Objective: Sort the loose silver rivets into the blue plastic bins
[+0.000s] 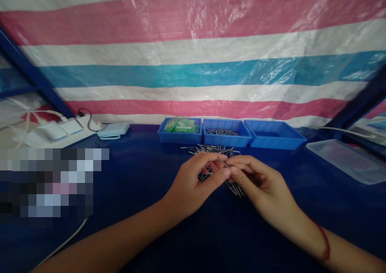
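Note:
My left hand (193, 180) and my right hand (259, 180) meet above a loose pile of thin metal rods (237, 188) on the dark blue table. Between their fingertips is one slim metal rod (223, 162). The thumb and fingers of my left hand pinch it, and my right thumb and fingers close on its lower end. Part of the pile is hidden behind both hands.
Behind the pile stand a blue bin (181, 137) with green packets, a blue bin (227, 140) with metal pieces and a third blue bin (276, 142). A translucent lid (346, 160) lies right; a power strip (66, 130) and a light blue device (113, 129) lie left.

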Tool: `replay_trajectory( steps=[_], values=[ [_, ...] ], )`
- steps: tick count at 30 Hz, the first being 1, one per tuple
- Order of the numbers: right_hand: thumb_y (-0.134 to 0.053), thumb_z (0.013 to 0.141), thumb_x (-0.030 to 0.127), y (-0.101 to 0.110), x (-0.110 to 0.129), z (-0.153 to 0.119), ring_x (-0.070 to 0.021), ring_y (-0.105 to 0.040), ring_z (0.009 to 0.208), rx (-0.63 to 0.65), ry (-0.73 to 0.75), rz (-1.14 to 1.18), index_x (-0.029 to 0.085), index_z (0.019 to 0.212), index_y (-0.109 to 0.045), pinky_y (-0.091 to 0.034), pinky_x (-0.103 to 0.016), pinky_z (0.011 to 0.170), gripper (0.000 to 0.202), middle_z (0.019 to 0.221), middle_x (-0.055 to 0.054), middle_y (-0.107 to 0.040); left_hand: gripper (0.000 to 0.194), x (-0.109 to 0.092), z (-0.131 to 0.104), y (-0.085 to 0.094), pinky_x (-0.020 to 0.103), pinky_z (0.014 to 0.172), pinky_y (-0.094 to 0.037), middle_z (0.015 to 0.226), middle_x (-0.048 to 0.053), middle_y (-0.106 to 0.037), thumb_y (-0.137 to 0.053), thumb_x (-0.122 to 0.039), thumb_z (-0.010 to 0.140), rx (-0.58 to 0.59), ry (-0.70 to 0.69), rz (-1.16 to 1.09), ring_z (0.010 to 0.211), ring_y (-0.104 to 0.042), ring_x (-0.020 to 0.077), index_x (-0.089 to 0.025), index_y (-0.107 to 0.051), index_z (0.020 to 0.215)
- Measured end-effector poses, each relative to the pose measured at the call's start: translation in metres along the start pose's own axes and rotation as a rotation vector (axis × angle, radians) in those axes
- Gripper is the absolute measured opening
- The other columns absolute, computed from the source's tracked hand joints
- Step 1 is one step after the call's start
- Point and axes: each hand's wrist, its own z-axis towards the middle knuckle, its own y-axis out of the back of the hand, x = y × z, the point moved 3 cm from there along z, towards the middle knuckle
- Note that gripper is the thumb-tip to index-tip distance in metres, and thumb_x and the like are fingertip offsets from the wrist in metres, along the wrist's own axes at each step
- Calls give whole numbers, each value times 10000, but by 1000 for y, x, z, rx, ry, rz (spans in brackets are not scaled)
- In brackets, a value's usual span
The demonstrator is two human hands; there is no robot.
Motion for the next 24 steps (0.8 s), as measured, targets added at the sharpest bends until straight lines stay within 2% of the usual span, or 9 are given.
replay_trajectory(
  steps=[4,8,11,15,24],
  values=[
    [-605,813,265,-3,1,-3,-123,-669,682,40,-44,88,214,895,-632,-555,-226,635,101,765,-14,-700,126,2,-3,-2,225,674,-459,820,-3,-651,-565,-276,849,-46,113,-101,741,-600,119,-189,-621,921],
    [-555,844,283,-4,4,-4,-118,-641,637,83,-75,73,200,905,-617,-543,-225,584,121,711,-20,-662,113,4,-3,-1,223,661,-454,781,-9,-642,-581,-287,836,-53,151,-121,722,-592,118,-184,-621,858],
    [-518,863,308,-4,3,-5,-98,-596,590,125,-115,39,194,923,-604,-518,-209,530,155,725,-17,-626,108,4,-2,0,223,661,-454,787,-8,-643,-574,-279,837,-60,142,-114,723,-592,118,-183,-620,856],
    [-487,875,352,-5,2,-4,-84,-541,528,178,-129,2,177,837,-596,-472,-200,474,210,669,-1,-558,96,3,0,3,215,650,-453,777,-12,-650,-570,-254,836,-69,122,-87,706,-592,112,-181,-622,874],
    [-540,851,325,-4,-2,-2,-86,-562,540,125,-132,60,181,847,-579,-503,-196,495,149,649,13,-558,96,-2,1,5,229,682,-474,817,-9,-664,-568,-231,836,-95,45,44,752,-612,122,-197,-638,892]
  ],
)
